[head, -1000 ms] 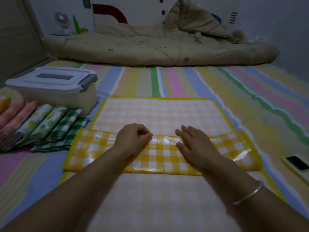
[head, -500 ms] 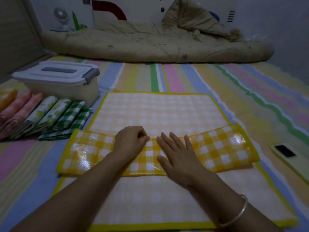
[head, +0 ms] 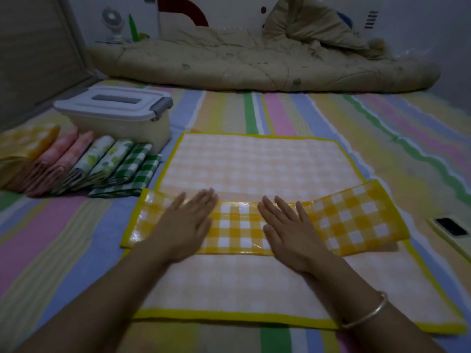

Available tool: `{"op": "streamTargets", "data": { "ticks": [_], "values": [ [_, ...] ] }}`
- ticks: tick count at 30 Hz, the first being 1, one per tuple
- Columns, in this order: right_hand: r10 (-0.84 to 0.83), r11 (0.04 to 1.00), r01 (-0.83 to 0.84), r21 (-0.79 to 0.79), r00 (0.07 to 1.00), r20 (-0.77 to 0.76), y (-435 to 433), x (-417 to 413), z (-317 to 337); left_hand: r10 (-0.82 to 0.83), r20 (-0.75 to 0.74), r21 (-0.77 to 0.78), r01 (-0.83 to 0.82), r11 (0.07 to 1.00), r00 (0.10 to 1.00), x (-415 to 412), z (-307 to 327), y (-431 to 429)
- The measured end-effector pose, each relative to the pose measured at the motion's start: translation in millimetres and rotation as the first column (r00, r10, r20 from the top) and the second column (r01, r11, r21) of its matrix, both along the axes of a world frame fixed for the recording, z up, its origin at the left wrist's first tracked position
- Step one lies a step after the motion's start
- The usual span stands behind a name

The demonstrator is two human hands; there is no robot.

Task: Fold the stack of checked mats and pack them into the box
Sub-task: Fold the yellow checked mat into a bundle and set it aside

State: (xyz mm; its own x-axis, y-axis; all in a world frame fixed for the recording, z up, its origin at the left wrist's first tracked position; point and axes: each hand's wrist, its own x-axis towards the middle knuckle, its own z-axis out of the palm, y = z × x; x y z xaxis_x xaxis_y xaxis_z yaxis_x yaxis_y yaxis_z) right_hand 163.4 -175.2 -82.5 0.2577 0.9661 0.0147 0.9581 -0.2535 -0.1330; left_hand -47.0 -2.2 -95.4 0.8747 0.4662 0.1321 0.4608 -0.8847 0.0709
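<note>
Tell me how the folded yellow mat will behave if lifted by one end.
Probably floppy: the folded yellow mat bends beyond the right hand, so likely sags. Its glossy face may be slippery. The left hand presses it too, so it may spring open.

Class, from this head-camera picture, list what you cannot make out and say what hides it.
All in the head view:
Contents of the box: its lid is on.
Parts of the yellow checked strip: covered by the flat left hand and right hand.
Far-left end of the row of folded mats: cut by the frame edge.
The phone: dim, partly cut by the right edge.
</note>
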Motion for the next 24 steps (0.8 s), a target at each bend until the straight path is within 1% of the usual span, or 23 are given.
{"op": "streamTargets", "data": {
  "ticks": [2,4,6,8,9,10,11,12,13,16,17,19,20,22,24],
  "values": [
    [-0.001,1.000,0.001,-0.017,1.000,-0.009,0.2,-0.3,1.1,0.083,-0.026,0.037,-0.082,0.996,0.996,-31.7,-2.2,28.5],
    [-0.001,1.000,0.001,-0.029,1.000,-0.005,0.3,-0.6,1.0,0.169,-0.086,0.002,-0.170,0.986,0.982,-51.8,-0.6,45.0],
    [-0.007,1.000,0.007,-0.028,1.000,0.001,0.1,-0.5,0.6,0.203,-0.099,-0.007,-0.204,0.979,0.974,-53.9,5.4,46.2],
    [-0.014,1.000,0.014,-0.022,1.000,0.004,0.1,-0.3,-0.7,0.179,-0.068,0.104,-0.171,0.980,0.982,-45.7,13.2,34.5],
    [-0.018,1.000,0.018,-0.019,1.000,0.004,0.2,-0.2,-1.6,0.154,-0.015,0.182,-0.149,0.972,0.988,-39.1,19.3,23.6],
    [-0.018,1.000,0.018,-0.019,1.000,0.009,0.3,0.0,-2.5,0.131,0.067,0.222,-0.143,0.965,0.989,-30.6,26.0,8.3],
    [-0.016,1.000,0.016,-0.019,1.000,0.012,0.9,0.4,-2.9,0.102,0.142,0.206,-0.130,0.970,0.985,-18.7,31.2,-9.2],
    [-0.015,1.000,0.015,-0.020,1.000,0.018,0.8,0.6,-3.6,0.064,0.198,0.157,-0.096,0.983,0.978,-4.0,35.8,-29.1],
    [-0.013,1.000,0.014,-0.021,1.000,0.020,1.1,1.0,-3.7,0.030,0.204,0.106,-0.052,0.993,0.979,12.6,39.5,-48.7],
    [-0.010,1.000,0.011,-0.014,0.999,0.030,0.5,2.3,-4.2,-0.018,0.072,0.046,0.015,0.999,0.997,60.3,32.5,-87.4],
    [-0.007,1.000,0.007,-0.013,1.000,0.030,0.9,2.6,-3.4,0.012,0.031,0.028,-0.013,1.000,0.999,68.6,26.1,-87.8],
    [-0.001,1.000,0.002,-0.019,1.000,0.017,3.4,3.4,-2.7,0.104,0.038,-0.018,-0.103,0.995,0.994,73.2,9.2,-78.7],
    [-0.003,1.000,0.003,-0.029,1.000,0.006,1.8,6.2,-3.2,0.125,0.055,-0.042,-0.122,0.992,0.991,74.6,1.2,-78.6],
    [0.004,1.000,-0.004,-0.031,1.000,-0.013,3.2,7.3,-1.4,0.123,0.077,-0.074,-0.117,0.990,0.989,73.0,-9.0,-75.9],
    [0.018,0.999,-0.017,-0.031,1.000,0.010,-1.6,11.9,0.5,0.122,0.089,-0.107,-0.112,0.988,0.989,73.2,-9.6,-76.2]
  ]
}}
